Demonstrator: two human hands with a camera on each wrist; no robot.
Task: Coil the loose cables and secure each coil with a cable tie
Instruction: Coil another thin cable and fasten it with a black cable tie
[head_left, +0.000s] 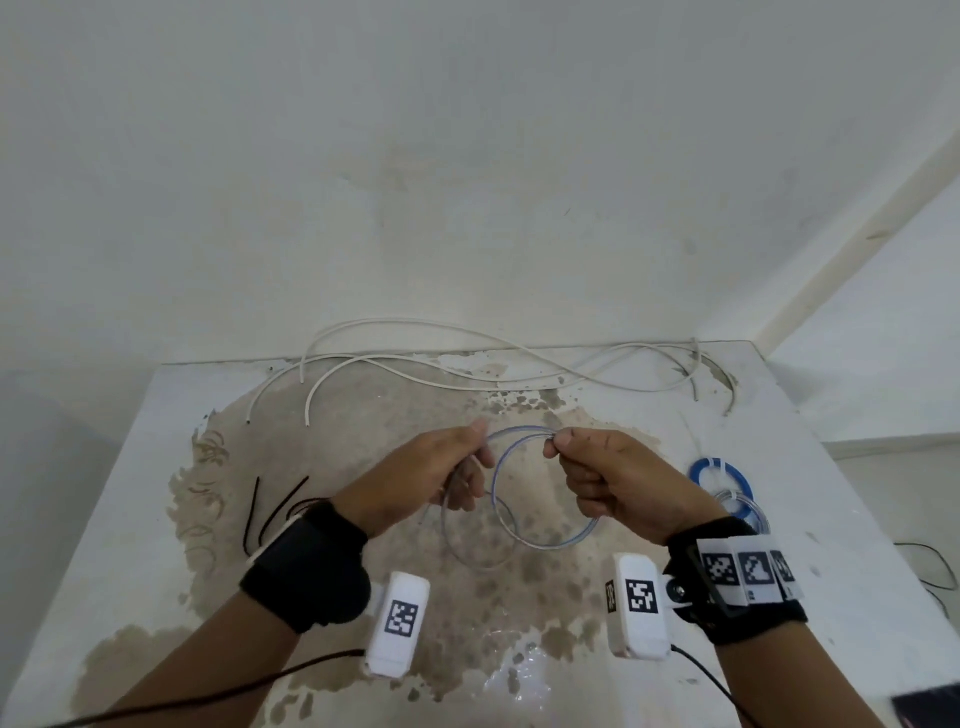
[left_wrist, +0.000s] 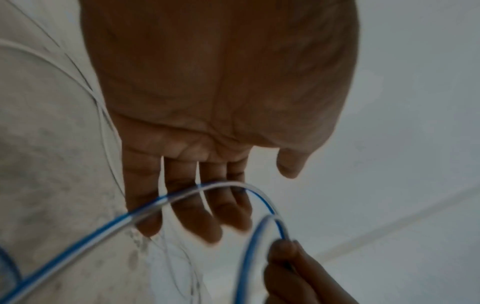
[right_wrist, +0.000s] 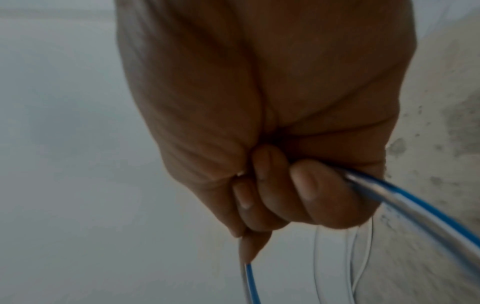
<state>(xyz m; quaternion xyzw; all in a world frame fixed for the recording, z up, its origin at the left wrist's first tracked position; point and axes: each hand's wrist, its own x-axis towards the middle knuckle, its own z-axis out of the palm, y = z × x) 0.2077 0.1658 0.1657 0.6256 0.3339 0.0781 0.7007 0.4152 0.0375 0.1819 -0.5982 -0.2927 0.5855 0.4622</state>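
I hold a blue-and-white striped cable (head_left: 550, 543) in loops above the stained white table (head_left: 156, 467). My right hand (head_left: 587, 478) is a fist; in the right wrist view, the right hand (right_wrist: 285, 195) has its fingers curled round the cable (right_wrist: 415, 203), and thumb and forefinger pinch it at the top. My left hand (head_left: 457, 467) is at the loop's left side. In the left wrist view, the left hand (left_wrist: 244, 205) has nearly straight fingers with the cable (left_wrist: 78, 242) lying across them and the thumb apart from it.
Several loose white cables (head_left: 310, 408) sprawl along the table's far edge by the wall. A tied blue coil (head_left: 693, 473) and a paler coil (head_left: 748, 506) lie at the right. Thin black strands (head_left: 254, 509) lie at the left.
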